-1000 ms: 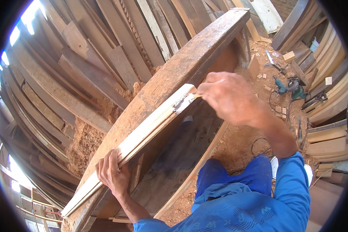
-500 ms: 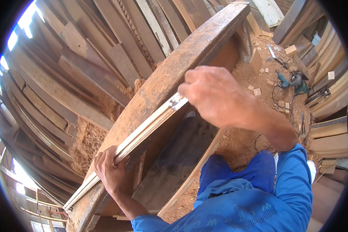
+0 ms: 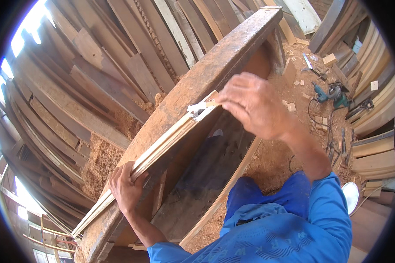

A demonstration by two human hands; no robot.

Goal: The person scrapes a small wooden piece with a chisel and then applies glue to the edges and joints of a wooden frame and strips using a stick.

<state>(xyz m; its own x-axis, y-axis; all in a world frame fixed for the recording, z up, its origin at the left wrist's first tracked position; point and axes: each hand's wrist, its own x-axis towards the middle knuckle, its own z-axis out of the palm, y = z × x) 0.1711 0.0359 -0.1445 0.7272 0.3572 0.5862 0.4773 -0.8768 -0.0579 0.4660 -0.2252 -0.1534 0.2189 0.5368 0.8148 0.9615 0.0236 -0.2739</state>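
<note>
A bundle of pale, narrow wooden strips (image 3: 164,148) lies slantwise along the near edge of a worn wooden workbench (image 3: 180,98). My left hand (image 3: 127,184) is wrapped round the strips at their lower part, thumb on the near side. My right hand (image 3: 254,103) is closed in a pinch above the strips' far end. At its fingertips a small thin tan piece (image 3: 212,103) shows, mostly hidden by the fingers. A wet-looking white paste, like glue (image 3: 197,108), is smeared on the strips' upper end just beside those fingertips.
Wooden boards (image 3: 103,83) lean beyond the bench, with sawdust heaped (image 3: 102,164) among them. On the floor at right lie a green power tool (image 3: 338,94) with a cord, a square (image 3: 309,63) and small wood blocks (image 3: 291,106). A lower shelf (image 3: 202,168) runs under the bench.
My right hand has drawn slightly right and lifted off the strips' end, uncovering the white paste and the small tan piece. My left hand keeps its grip on the strips.
</note>
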